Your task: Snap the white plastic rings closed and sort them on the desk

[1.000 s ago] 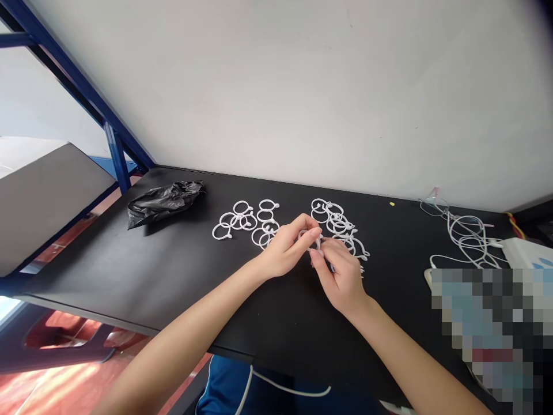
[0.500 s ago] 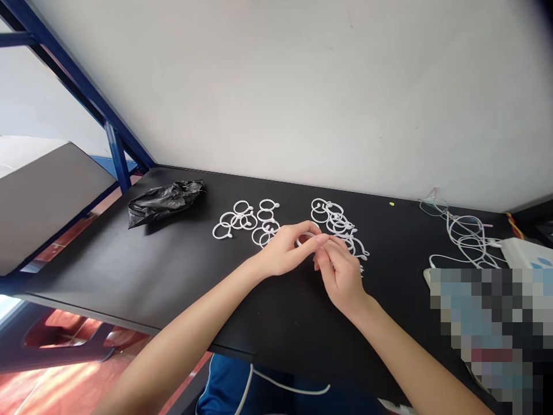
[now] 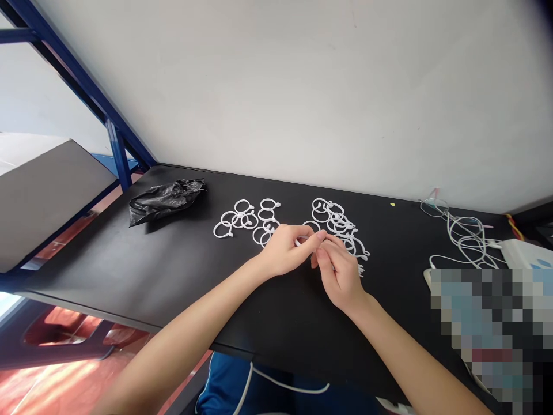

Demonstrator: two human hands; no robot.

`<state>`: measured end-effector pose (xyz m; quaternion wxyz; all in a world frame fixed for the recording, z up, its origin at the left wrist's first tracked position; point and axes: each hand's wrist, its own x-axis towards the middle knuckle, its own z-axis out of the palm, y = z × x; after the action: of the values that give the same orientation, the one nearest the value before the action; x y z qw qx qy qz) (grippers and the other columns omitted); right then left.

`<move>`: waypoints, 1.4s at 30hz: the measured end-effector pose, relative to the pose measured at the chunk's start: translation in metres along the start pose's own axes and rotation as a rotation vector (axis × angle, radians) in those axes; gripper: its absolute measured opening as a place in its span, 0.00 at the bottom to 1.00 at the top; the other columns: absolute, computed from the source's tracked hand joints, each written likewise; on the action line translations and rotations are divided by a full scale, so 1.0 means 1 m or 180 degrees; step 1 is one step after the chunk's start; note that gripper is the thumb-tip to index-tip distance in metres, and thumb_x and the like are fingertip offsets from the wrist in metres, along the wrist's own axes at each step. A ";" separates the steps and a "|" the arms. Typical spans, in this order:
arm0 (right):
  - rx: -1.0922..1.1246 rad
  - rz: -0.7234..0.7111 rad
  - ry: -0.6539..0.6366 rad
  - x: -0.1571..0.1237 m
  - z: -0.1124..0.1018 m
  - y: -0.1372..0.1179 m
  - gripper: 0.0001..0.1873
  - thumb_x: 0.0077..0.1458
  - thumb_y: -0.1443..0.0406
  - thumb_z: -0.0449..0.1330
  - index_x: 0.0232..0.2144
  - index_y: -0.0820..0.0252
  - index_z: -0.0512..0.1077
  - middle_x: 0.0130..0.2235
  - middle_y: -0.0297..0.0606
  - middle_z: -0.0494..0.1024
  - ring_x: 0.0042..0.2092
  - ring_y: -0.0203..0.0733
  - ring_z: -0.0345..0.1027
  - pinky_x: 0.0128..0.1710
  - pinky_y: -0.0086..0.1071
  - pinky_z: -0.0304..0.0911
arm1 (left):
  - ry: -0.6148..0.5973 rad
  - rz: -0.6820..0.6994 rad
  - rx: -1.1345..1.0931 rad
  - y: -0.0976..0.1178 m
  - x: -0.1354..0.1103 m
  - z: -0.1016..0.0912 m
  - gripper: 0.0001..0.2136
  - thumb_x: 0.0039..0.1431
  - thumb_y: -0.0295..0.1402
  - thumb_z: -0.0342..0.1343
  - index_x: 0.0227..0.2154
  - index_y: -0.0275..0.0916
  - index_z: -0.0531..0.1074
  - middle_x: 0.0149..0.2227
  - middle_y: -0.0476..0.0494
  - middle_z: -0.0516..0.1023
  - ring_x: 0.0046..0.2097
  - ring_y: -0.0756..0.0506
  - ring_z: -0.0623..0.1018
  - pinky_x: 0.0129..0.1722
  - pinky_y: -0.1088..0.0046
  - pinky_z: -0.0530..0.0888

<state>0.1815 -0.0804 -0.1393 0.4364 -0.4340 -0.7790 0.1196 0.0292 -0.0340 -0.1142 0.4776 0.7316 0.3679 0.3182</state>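
Note:
Over the middle of the black table (image 3: pixel 190 288), my left hand (image 3: pixel 288 248) pinches a white plastic ring (image 3: pixel 299 242), most of which its fingers hide. My right hand (image 3: pixel 341 268) meets it, fingertips closed at the same ring's right side; the exact grip there is hidden. Another white ring (image 3: pixel 311 223) lies just behind my fingers. Left of my hands are several loose white rings (image 3: pixel 223 230) with small eyelets. A second cluster of white rings (image 3: pixel 320 214) spreads behind and beside my right hand, partly covered by it.
A crumpled black plastic bag (image 3: pixel 166 202) lies at the table's back left. Tangled white cables (image 3: pixel 466 236) and a white box (image 3: pixel 525 253) are at the right, near a blurred-out area. A pale wall (image 3: pixel 276 104) borders the back; a blue metal frame (image 3: pixel 116 153) stands left.
My hands stay together at nearly the same spot, with the fingers shifting slightly around the ring. The held ring now shows less between them. The view has moved a little.

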 end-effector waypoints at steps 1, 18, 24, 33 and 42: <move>0.0009 -0.0010 0.0017 0.000 0.000 0.000 0.16 0.65 0.70 0.46 0.24 0.55 0.60 0.22 0.29 0.65 0.26 0.35 0.63 0.51 0.45 0.65 | 0.0030 0.0003 0.0029 -0.001 0.000 0.000 0.25 0.66 0.48 0.44 0.19 0.36 0.63 0.19 0.53 0.64 0.24 0.54 0.61 0.25 0.76 0.59; 0.0077 -0.0142 0.0261 -0.003 0.002 0.004 0.17 0.63 0.72 0.48 0.22 0.56 0.58 0.20 0.26 0.57 0.22 0.31 0.54 0.49 0.41 0.67 | -0.0031 -0.0519 -0.0608 -0.008 0.007 0.000 0.28 0.65 0.54 0.40 0.21 0.35 0.66 0.15 0.53 0.63 0.21 0.53 0.69 0.30 0.75 0.67; 0.0003 -0.0111 0.0365 -0.002 0.002 0.004 0.17 0.64 0.71 0.48 0.22 0.56 0.60 0.19 0.26 0.60 0.21 0.32 0.56 0.48 0.41 0.69 | -0.0063 -0.0525 -0.0963 -0.011 0.010 -0.001 0.26 0.65 0.53 0.42 0.23 0.35 0.66 0.15 0.54 0.62 0.20 0.53 0.70 0.27 0.76 0.67; -0.0115 -0.0088 0.0463 0.000 0.000 0.002 0.15 0.63 0.71 0.50 0.24 0.55 0.63 0.20 0.29 0.66 0.28 0.36 0.68 0.45 0.38 0.70 | -0.0263 -0.0306 -0.0877 -0.008 0.007 -0.001 0.23 0.67 0.46 0.41 0.21 0.36 0.63 0.18 0.54 0.62 0.22 0.54 0.69 0.29 0.77 0.67; -0.0047 -0.0070 0.0429 0.000 0.001 0.003 0.14 0.62 0.71 0.51 0.24 0.55 0.62 0.21 0.28 0.66 0.28 0.36 0.66 0.45 0.38 0.69 | -0.0367 -0.0235 -0.0700 -0.013 0.006 0.000 0.23 0.67 0.45 0.41 0.20 0.37 0.59 0.19 0.53 0.63 0.23 0.54 0.68 0.27 0.76 0.65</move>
<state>0.1827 -0.0780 -0.1415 0.4860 -0.4356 -0.7535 0.0796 0.0293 -0.0253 -0.1253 0.5866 0.6779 0.3294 0.2963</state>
